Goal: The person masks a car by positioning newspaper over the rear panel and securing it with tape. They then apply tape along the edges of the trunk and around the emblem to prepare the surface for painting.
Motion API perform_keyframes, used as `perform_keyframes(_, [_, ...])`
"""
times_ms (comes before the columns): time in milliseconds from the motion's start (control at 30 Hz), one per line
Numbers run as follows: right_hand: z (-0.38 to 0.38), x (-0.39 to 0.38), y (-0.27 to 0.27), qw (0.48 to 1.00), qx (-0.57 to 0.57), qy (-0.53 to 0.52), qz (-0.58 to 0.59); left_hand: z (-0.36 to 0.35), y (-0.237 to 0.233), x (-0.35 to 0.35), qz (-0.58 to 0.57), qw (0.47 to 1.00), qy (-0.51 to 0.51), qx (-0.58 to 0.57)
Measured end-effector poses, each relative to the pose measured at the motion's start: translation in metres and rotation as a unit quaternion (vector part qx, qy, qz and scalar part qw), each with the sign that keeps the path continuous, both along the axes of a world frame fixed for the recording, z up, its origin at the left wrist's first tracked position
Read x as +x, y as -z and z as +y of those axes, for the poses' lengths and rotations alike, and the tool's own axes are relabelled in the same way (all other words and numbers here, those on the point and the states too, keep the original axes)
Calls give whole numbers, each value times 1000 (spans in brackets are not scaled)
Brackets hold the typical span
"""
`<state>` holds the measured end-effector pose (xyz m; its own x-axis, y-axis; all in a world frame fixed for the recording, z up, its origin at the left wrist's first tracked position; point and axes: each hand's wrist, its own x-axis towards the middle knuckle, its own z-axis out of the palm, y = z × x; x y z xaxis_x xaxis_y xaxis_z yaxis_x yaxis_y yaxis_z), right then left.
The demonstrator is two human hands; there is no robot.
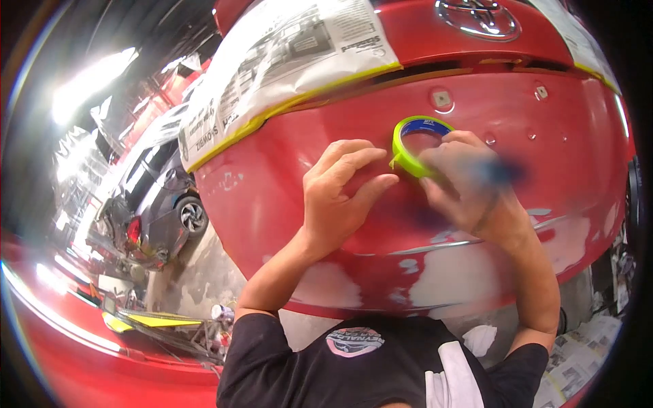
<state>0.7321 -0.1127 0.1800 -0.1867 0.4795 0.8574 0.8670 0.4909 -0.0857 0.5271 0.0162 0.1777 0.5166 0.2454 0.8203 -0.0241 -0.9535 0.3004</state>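
My right hand (469, 177), partly smeared by motion, grips a roll of bright yellow-green masking tape (401, 160) with a blue inner core. A small loose end of tape sticks out on the roll's left side. Just left of the roll, my left hand (343, 190) has its thumb and fingers apart and holds nothing. A dark blue blur shows at the right hand; I cannot make out what it is. Both hands are over a red car bumper (272, 197) with pale sanded patches.
Newspaper (299, 47) edged with yellow tape covers the upper left bodywork. Above sits a chrome emblem (479, 17). A damaged dark car (153, 211) stands at left. More newspaper (578, 357) lies on the floor at lower right.
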Motion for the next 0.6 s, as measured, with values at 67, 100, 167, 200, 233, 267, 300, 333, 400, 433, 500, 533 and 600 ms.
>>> perform_keyframes(67, [3, -7, 0, 999, 15, 7, -32, 2, 2, 1, -18, 999, -12, 26])
perform_keyframes(100, [5, -10, 0, 999, 23, 16, -47, 4, 3, 0, -22, 998, -21, 49])
perform_keyframes(167, [8, -15, 0, 997, 27, 19, -64, 6, 4, -4, -28, 997, -37, 67])
perform_keyframes(200, [9, -17, 1, 997, 29, 18, -70, 5, 3, -5, -37, 995, -47, 84])
perform_keyframes(233, [11, -19, 1, 997, 31, 19, -75, 6, 3, -7, -45, 992, -56, 100])
perform_keyframes(267, [13, -20, 0, 997, 29, 15, -77, 8, 5, -9, -46, 992, -60, 97])
perform_keyframes(300, [16, -21, 0, 995, 39, 22, -92, 11, 6, -10, -53, 989, -68, 118])
perform_keyframes(333, [18, -22, -1, 993, 51, 30, -106, 13, 8, -12, -61, 986, -74, 139])
perform_keyframes(400, [21, -25, -3, 992, 42, 27, -115, 18, 8, -15, -67, 982, -86, 157])
perform_keyframes(433, [23, -26, -5, 991, 36, 28, -123, 20, 8, -16, -73, 977, -94, 178])
perform_keyframes(500, [27, -26, -6, 990, 38, 30, -133, 22, 3, -19, -64, 974, -103, 192])
perform_keyframes(533, [29, -26, -7, 989, 41, 32, -141, 23, 2, -19, -54, 971, -112, 205])
perform_keyframes(600, [35, -25, -6, 988, 42, 35, -146, 32, 2, -17, -66, 969, -120, 205])
